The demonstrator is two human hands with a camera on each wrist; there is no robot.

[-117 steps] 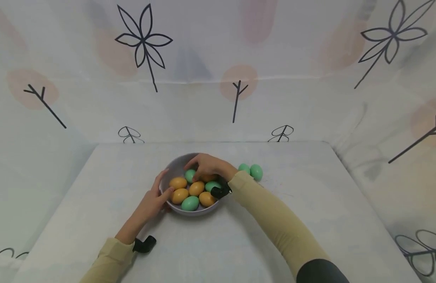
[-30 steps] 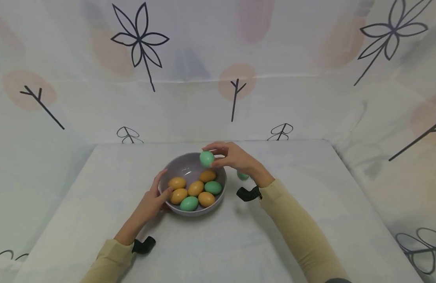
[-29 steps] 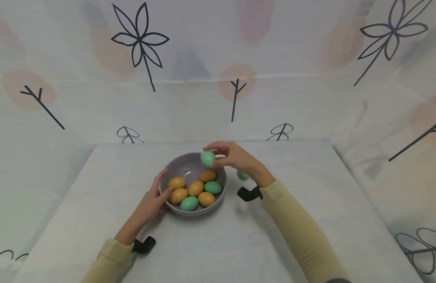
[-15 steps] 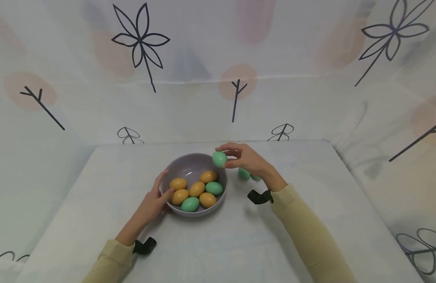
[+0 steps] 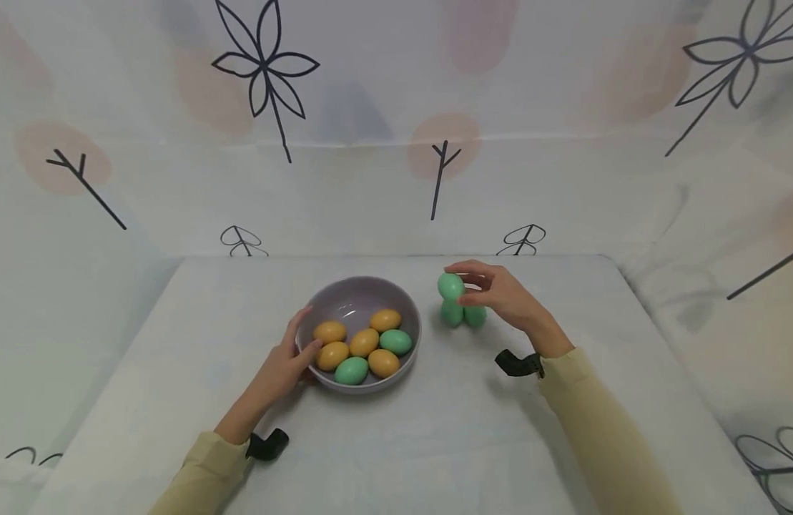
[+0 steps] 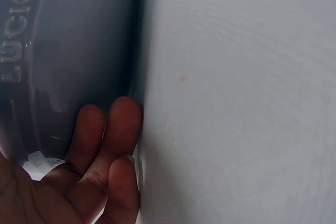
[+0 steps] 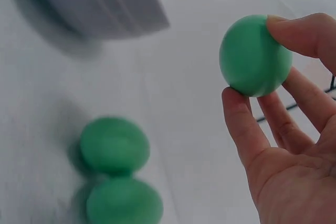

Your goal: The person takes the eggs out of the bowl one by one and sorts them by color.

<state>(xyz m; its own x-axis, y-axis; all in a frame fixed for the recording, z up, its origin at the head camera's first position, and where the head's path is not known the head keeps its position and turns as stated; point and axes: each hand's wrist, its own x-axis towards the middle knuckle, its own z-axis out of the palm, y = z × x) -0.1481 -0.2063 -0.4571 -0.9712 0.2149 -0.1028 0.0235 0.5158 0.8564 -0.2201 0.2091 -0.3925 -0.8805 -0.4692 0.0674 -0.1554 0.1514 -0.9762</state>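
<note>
A grey-mauve bowl (image 5: 351,295) sits on the table with several orange eggs (image 5: 364,342) and two green eggs (image 5: 395,342) inside. My left hand (image 5: 282,366) holds its left side, thumb over the rim; in the left wrist view the fingers (image 6: 86,135) rest against the outer wall, which bears the raised word "LUCKY". To the right of the bowl, my right hand (image 5: 508,297) pinches a green egg (image 7: 254,59) between thumb and fingertips, clear of the table. Two more green eggs (image 7: 115,145) lie side by side on the table, just below it in the head view.
A white cloth covers the table (image 5: 396,450). Behind it rises a pale backdrop (image 5: 364,193) printed with flowers and twigs. Each wrist carries a black camera mount (image 5: 267,445).
The right hand has lifted a green egg out of the bowl and carried it right, over to the two green eggs on the table. The left hand keeps its hold on the bowl.
</note>
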